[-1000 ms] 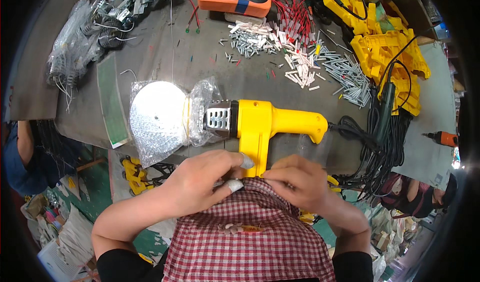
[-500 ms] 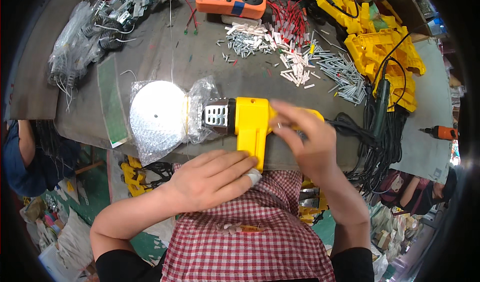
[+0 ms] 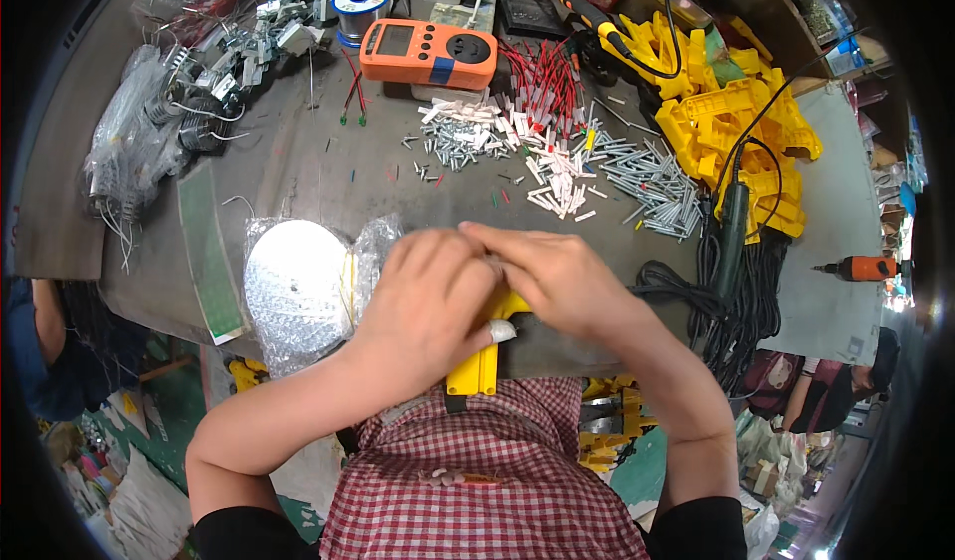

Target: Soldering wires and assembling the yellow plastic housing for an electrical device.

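A yellow heat gun (image 3: 473, 373) lies across the table's near edge, its handle toward me and its front covered by my hands. My left hand (image 3: 428, 301) is curled over its body, with a white wrap on one finger. My right hand (image 3: 557, 277) reaches in from the right, fingers bent together against the left fingertips above the body. Whatever is pinched there is hidden. Just left of my left hand lies a round, shiny reel-like disc (image 3: 293, 274) in bubble wrap, with clear wrap (image 3: 373, 247) bunched at its side.
At the back sit an orange meter (image 3: 428, 53), a solder spool (image 3: 360, 1), piles of screws (image 3: 652, 187), white sleeves (image 3: 559, 177) and red wires (image 3: 542, 83). Yellow housings (image 3: 736, 122) and black cables (image 3: 741, 301) fill the right; wrapped heating coils (image 3: 139, 132) lie left.
My left hand has moved from the handle up over the heat gun's body and nozzle. My right hand has shifted left to meet it. The view has tilted, showing more of the table's back.
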The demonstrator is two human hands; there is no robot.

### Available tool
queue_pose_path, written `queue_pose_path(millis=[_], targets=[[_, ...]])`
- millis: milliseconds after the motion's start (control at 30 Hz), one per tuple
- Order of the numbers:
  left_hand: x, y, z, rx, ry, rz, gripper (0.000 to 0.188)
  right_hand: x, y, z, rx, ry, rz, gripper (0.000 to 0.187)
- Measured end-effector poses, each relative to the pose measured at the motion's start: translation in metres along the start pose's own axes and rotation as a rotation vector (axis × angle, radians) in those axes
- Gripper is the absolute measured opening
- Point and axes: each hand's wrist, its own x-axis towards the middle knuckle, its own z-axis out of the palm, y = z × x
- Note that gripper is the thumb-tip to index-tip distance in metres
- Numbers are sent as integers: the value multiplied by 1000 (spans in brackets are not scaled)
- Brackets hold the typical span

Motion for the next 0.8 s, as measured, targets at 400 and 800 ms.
queue_pose_path(millis=[400, 800], targets=[[38, -57, -1, -3, -88, -164, 18, 36, 72, -22, -523, 11, -42, 15], [84, -43, -4, -322, -316, -75, 24, -93, 4, -31, -373, 371, 44, 23]])
